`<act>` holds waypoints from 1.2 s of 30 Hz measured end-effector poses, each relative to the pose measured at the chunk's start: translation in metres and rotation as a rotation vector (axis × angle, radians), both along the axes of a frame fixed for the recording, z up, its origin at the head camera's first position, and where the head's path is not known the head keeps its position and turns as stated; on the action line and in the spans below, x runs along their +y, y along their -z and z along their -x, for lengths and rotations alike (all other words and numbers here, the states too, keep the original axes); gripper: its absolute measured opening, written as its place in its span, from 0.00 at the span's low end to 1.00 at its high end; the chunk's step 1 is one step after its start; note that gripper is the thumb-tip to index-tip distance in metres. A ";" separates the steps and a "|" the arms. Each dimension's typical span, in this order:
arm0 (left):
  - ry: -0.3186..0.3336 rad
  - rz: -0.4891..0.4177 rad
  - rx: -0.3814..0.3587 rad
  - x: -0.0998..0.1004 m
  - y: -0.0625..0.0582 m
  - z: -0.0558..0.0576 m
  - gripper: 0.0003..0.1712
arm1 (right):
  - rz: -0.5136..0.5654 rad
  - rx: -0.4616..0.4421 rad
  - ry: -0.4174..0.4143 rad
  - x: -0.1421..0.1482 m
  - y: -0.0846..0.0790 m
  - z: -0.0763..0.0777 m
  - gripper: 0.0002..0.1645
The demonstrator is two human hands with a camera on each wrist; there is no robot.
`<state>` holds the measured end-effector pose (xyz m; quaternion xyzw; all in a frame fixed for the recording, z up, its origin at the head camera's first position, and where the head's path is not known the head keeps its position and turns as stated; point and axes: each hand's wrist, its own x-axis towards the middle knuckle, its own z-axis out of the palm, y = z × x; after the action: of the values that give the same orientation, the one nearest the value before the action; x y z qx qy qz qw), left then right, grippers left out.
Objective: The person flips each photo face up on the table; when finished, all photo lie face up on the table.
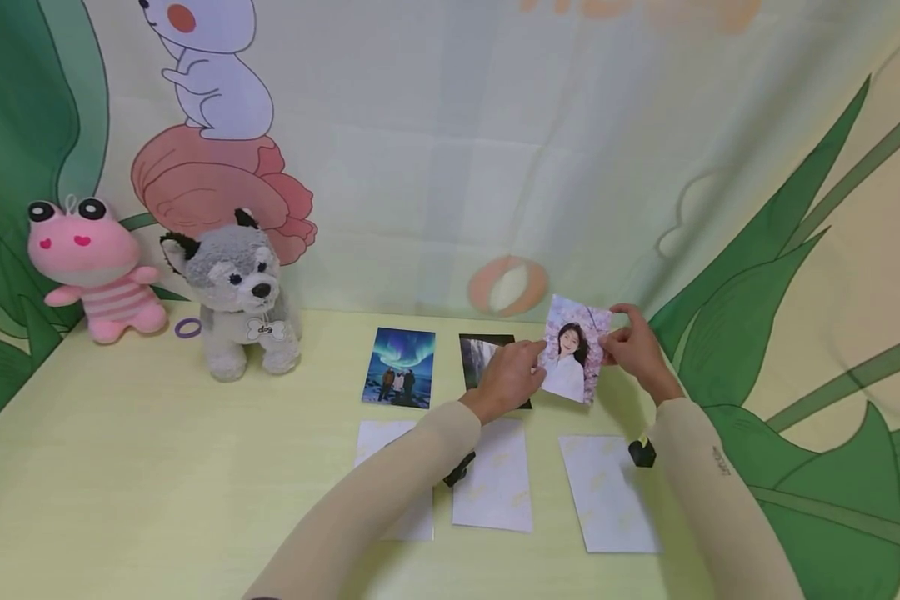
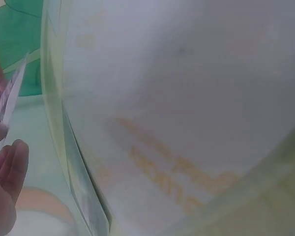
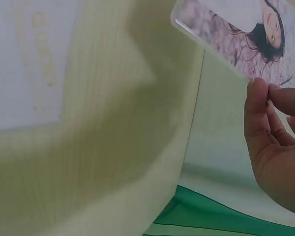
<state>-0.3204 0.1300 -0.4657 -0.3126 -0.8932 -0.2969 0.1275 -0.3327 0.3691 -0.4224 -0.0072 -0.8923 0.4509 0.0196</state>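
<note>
A portrait photo (image 1: pixel 567 375) of a person in white against pink blossoms is held up, tilted, above the back of the table. My left hand (image 1: pixel 506 375) pinches its left edge. At the opposite edge, my right hand (image 1: pixel 637 354) grips it between thumb and fingers. The right wrist view shows a clear, rounded border around the photo (image 3: pixel 226 34). Behind my left hand lies a dark-edged photo (image 1: pixel 476 358), partly covered. To its left is an aurora photo (image 1: pixel 397 367) with several people in it.
Three white sheets lie in front: a left sheet (image 1: pixel 375 433) partly under my sleeve, a middle sheet (image 1: pixel 495 492) and a right sheet (image 1: pixel 615 508). A plush husky (image 1: pixel 232 300), a purple ring (image 1: pixel 188 327) and a pink plush frog (image 1: pixel 93 267) are at the back left. A printed curtain (image 1: pixel 420 167) hangs behind.
</note>
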 end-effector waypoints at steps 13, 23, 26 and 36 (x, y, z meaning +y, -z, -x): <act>0.016 0.161 -0.152 0.021 0.009 -0.004 0.21 | -0.273 -0.148 -0.061 0.000 -0.006 0.014 0.45; -0.106 0.290 -0.212 0.039 0.013 -0.011 0.19 | -0.374 -0.213 -0.045 0.000 0.019 0.028 0.49; -0.125 0.309 -0.231 0.043 0.012 -0.012 0.19 | -0.418 -0.220 -0.029 -0.004 0.022 0.030 0.50; -0.070 0.368 -0.302 0.046 0.012 -0.007 0.18 | -0.440 -0.248 0.030 -0.008 0.035 0.027 0.52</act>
<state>-0.3131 0.1764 -0.4778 -0.2515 -0.9515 -0.1679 -0.0563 -0.3593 0.3613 -0.4579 -0.0711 -0.9644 0.2413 -0.0821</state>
